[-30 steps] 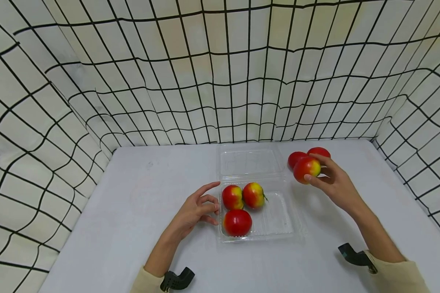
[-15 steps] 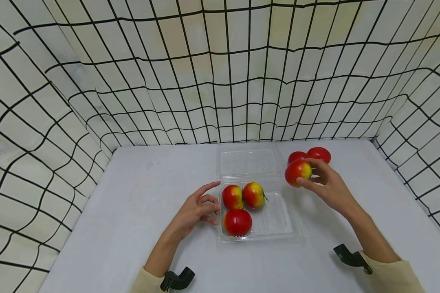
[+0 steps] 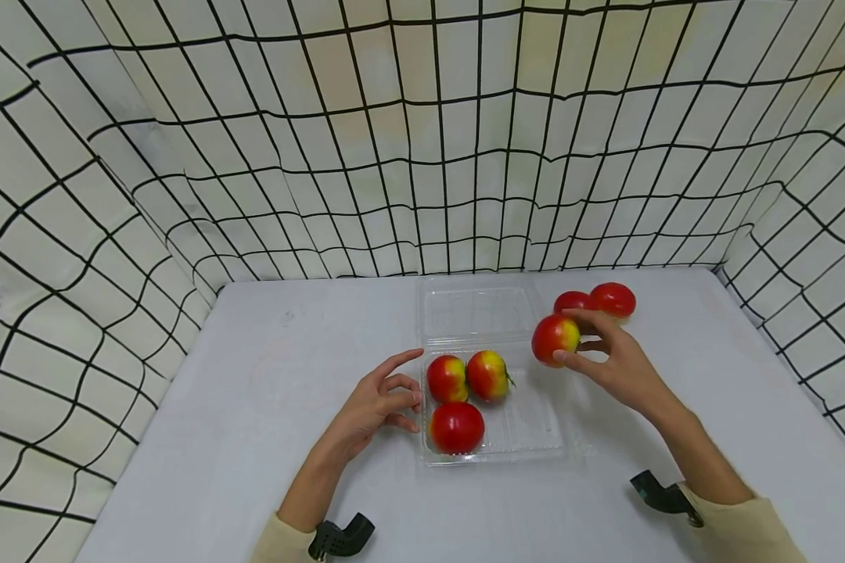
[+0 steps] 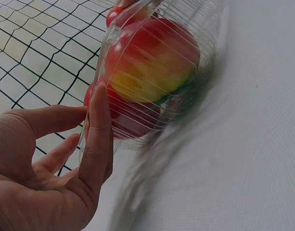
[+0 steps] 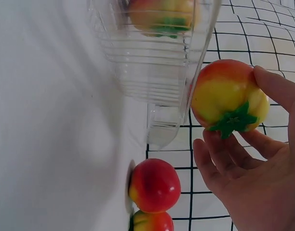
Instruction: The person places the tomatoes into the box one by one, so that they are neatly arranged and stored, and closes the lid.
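Note:
My right hand (image 3: pixel 623 367) holds a red-and-yellow tomato (image 3: pixel 555 341) between thumb and fingertips, at the right side of a clear plastic clamshell box (image 3: pixel 535 450). Its green star-shaped calyx (image 5: pixel 234 120) faces the camera in the right wrist view. The box lies with its lid (image 3: pixel 482 309) folded back. Grouped on the box's left side are a tomato (image 3: pixel 447 379) at the back left, another tomato (image 3: pixel 488 375) beside it and a redder tomato (image 3: pixel 457 428) in front. My left hand (image 3: pixel 373 407) touches the box's left edge with its fingertips, index finger stretched out.
Two more tomatoes (image 3: pixel 613 299) lie on the white table (image 3: pixel 289 336) at the back right, behind the right hand. Black netting (image 3: pixel 465 156) over pale walls encloses the table at the back and sides. A dark camera mount sits on each wrist.
My right hand has carried the tomato left and slightly toward me, away from the two at the back right. The left hand and the box have stayed where they were.

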Available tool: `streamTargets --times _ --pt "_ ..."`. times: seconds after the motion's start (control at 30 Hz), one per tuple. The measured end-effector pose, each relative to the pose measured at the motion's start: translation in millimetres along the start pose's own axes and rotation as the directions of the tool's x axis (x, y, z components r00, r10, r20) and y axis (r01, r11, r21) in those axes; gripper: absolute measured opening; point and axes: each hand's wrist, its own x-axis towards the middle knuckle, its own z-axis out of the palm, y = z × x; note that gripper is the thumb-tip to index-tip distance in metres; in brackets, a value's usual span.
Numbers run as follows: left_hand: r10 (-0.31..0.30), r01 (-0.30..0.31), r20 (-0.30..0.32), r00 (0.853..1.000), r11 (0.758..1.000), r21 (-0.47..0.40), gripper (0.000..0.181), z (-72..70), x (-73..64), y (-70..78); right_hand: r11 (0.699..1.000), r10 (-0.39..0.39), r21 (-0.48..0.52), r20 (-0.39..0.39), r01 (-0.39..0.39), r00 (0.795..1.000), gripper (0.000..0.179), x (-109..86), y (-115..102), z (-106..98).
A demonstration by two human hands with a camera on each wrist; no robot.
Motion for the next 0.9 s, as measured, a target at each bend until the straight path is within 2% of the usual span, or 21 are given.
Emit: streamTargets --times 0.23,0.53,0.9 --pt "-0.014 0.014 -0.004 1.000 1.000 0.006 0.067 0.1 0.9 -0.6 1.000 -0.004 -0.029 0.028 0.005 1.000 0.068 0.9 -2.2 6.1" --pt "-0.009 0.009 -0.003 1.000 1.000 -0.003 0.069 0.4 0.5 0.6 0.996 -0.057 -0.069 0.036 0.059 0.998 0.065 2.9 -2.2 14.4" --pt "-0.008 0.008 -0.004 1.000 1.000 -0.002 0.070 0.5 0.4 -0.7 0.997 -0.040 -0.060 0.079 0.045 0.996 0.068 1.8 -2.1 24.4"
